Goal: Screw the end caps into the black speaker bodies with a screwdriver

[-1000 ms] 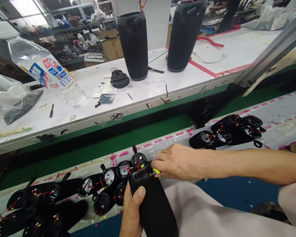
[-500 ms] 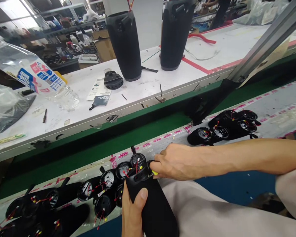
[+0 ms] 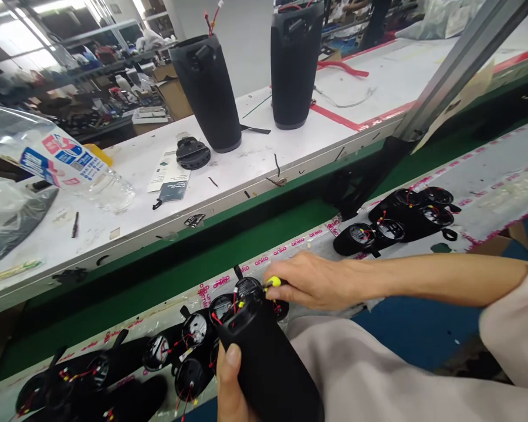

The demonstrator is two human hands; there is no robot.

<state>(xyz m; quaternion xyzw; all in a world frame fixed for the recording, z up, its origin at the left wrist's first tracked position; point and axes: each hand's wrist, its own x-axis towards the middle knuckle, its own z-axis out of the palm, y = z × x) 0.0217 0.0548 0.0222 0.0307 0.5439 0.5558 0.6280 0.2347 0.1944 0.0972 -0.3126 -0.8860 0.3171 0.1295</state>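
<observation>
Two grips — my left hand (image 3: 231,381) curls round a matte-black cylinder (image 3: 279,366). My right hand (image 3: 310,281) pinches a rounded bright-yellow piece (image 3: 273,282).

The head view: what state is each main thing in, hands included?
Held black fabric-covered cylinder, tilted, red wires at its top
Left hand, gripping that cylinder
Right hand, closed on a small yellow-tipped item
Tall black cylinder at back left, upright, wires protruding
Tall black cylinder at back right, upright
Clear plastic bottle, slanted in view, contents unclear
</observation>
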